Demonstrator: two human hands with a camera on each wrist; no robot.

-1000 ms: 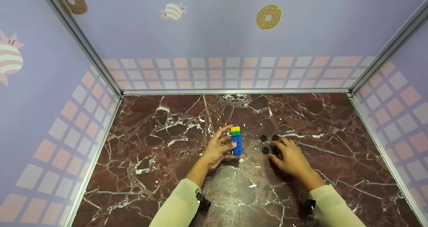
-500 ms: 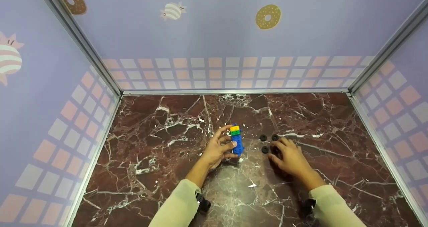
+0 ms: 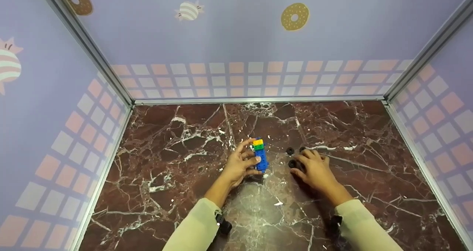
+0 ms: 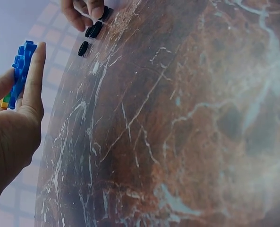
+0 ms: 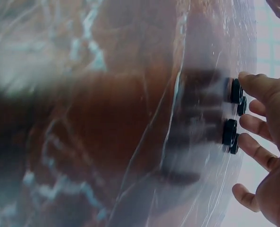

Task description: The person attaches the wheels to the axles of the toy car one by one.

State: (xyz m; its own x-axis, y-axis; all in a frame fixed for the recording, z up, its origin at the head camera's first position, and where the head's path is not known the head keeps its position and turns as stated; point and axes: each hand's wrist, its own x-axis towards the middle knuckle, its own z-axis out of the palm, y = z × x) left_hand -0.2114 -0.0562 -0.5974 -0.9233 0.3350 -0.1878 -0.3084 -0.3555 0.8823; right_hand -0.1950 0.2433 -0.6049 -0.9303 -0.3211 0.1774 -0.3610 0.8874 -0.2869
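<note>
My left hand (image 3: 236, 166) grips a small building-brick model (image 3: 262, 165), with the thumb across its top and fingers along its left side and near end. The model has a long blue base with short blue pegs sticking out, and green and yellow bricks stacked at the far end. To its right, my right hand (image 3: 317, 170) is low over several small black toy wheels (image 3: 290, 151). In the right wrist view its fingers are spread, and the thumb tip lies right at the edge of one black wheel (image 5: 236, 91). The hand partly hides some wheels in the head view.
A dark red marbled tabletop (image 3: 177, 206) with white veins lies under both hands. Purple panels (image 3: 236, 40) with printed sweets and pink and white squares enclose it at the back and both sides, with metal strips along the edges.
My right hand has shifted slightly left, its thumb and index finger now beside the near-left wheel. My left hand keeps holding the brick model in about the same place.
</note>
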